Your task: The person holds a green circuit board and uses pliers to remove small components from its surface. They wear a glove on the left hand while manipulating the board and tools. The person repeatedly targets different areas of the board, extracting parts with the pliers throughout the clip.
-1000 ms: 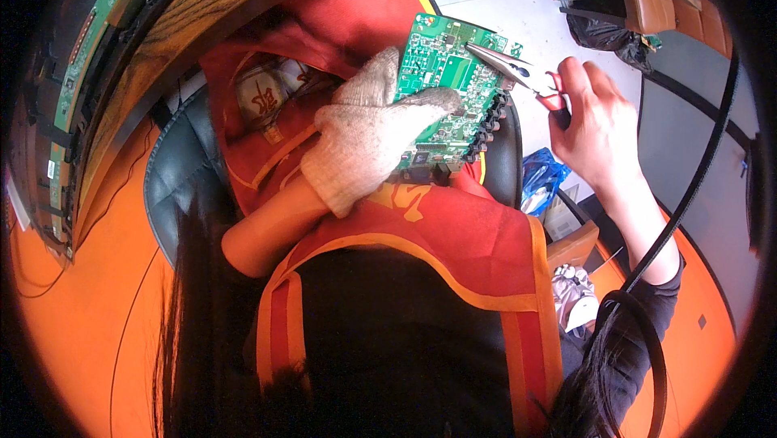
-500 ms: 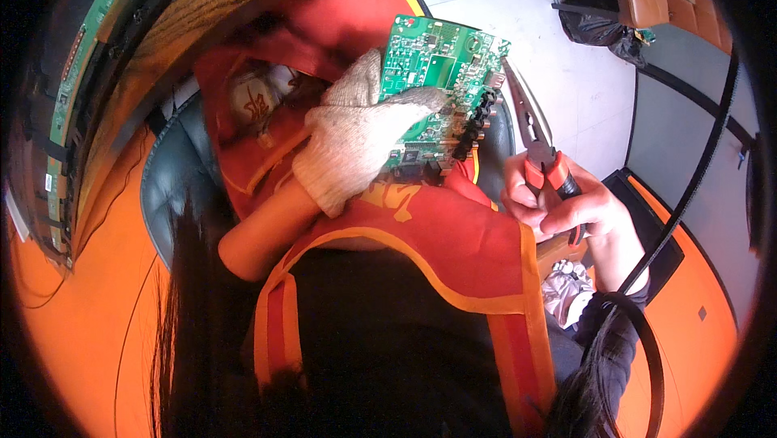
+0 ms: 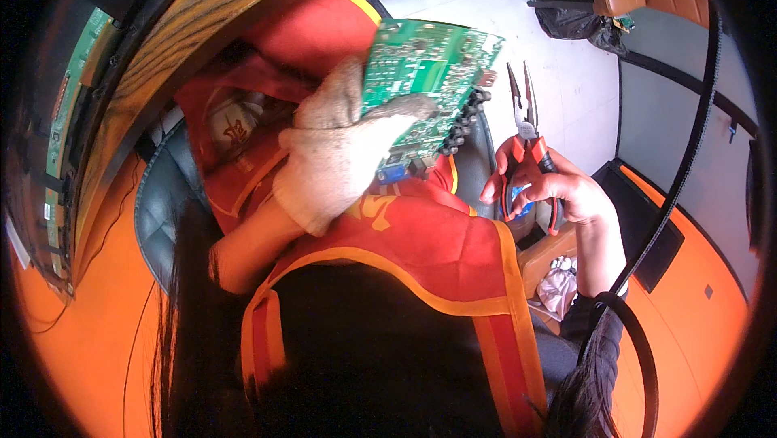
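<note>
A white knitted work glove covers my left hand (image 3: 336, 147), which grips a green circuit board (image 3: 425, 66) by its left side, thumb across its face. The board is tilted above my lap, with black and metal connectors (image 3: 465, 126) along its right edge and a blue connector (image 3: 392, 173) at the bottom. My bare right hand (image 3: 558, 187) is wrapped round the red and black handles of long-nose pliers (image 3: 526, 118). Their jaws point up, spread apart with nothing between them, a little right of the board and not touching it.
A red apron (image 3: 405, 236) with orange trim covers my lap. At the left stands a wooden table edge (image 3: 186, 25) with a panel holding a long green board (image 3: 73, 90). A black cable (image 3: 688, 163) hangs at the right, near a black bag (image 3: 575, 24) on the floor.
The pliers have moved away from the board's right edge, and their handles and jaws have spread. The board has shifted slightly left and tilted in my left hand.
</note>
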Motion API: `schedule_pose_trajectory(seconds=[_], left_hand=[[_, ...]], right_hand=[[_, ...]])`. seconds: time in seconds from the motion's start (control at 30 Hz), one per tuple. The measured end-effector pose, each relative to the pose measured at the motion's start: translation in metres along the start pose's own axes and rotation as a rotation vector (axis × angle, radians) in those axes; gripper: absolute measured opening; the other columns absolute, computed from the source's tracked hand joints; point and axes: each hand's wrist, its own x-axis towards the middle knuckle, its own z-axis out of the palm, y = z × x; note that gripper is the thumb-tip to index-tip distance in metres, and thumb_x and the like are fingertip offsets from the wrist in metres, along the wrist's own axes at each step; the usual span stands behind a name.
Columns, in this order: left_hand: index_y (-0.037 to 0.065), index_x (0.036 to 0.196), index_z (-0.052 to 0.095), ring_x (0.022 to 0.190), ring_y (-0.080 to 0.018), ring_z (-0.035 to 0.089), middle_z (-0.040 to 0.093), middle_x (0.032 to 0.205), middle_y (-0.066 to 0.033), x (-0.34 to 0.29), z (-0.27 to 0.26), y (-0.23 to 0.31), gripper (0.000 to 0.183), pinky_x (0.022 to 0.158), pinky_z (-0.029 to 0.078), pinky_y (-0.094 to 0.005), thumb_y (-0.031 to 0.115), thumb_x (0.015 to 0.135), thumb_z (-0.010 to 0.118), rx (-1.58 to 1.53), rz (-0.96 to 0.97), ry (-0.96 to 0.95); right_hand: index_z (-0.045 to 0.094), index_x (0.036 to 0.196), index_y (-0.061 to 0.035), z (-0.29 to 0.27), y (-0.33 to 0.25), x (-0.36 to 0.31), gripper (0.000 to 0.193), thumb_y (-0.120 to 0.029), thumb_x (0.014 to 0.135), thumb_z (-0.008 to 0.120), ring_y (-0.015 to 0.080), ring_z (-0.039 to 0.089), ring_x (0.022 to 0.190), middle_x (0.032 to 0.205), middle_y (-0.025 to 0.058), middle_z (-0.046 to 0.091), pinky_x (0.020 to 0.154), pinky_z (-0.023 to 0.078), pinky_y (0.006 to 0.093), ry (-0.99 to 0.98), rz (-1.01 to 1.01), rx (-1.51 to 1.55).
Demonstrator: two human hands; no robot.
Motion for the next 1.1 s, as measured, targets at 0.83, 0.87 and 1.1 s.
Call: schedule_pose_trajectory(seconds=[0.83,0.87,1.1], left_hand=[[0.008,0.104,0.063,0.079,-0.0121,0.064,0.068,0.090,-0.0052,0.006,0.000,0.012,0.029,0.076,0.050,-0.0272,0.022,0.080,0.071,-0.100,-0.177,-0.065],[0.009,0.104,0.063,0.080,-0.0127,0.064,0.068,0.090,-0.0053,0.006,-0.002,0.010,0.030,0.077,0.050,-0.0278,0.023,0.079,0.072,-0.122,-0.180,-0.071],[0.012,0.104,0.063,0.084,-0.0167,0.065,0.069,0.092,-0.0050,0.008,-0.003,0.001,0.034,0.081,0.048,-0.0308,0.032,0.077,0.072,0.080,-0.072,-0.027]], right_hand=[[0.053,0.118,-0.0114,0.022,-0.050,0.037,0.051,-0.001,0.071,0.069,0.0363,0.045,0.107,0.115,0.0182,0.045,0.093,0.039,0.0473,1.129,-0.613,-1.846],[0.053,0.118,-0.0116,0.021,-0.049,0.037,0.050,-0.002,0.071,0.070,0.0361,0.046,0.106,0.114,0.0180,0.046,0.094,0.039,0.0477,1.137,-0.612,-1.858],[0.054,0.109,-0.0116,0.015,-0.051,0.039,0.039,-0.007,0.073,0.067,0.0321,0.052,0.100,0.102,0.0140,0.049,0.088,0.044,0.0449,1.178,-0.501,-2.127]])
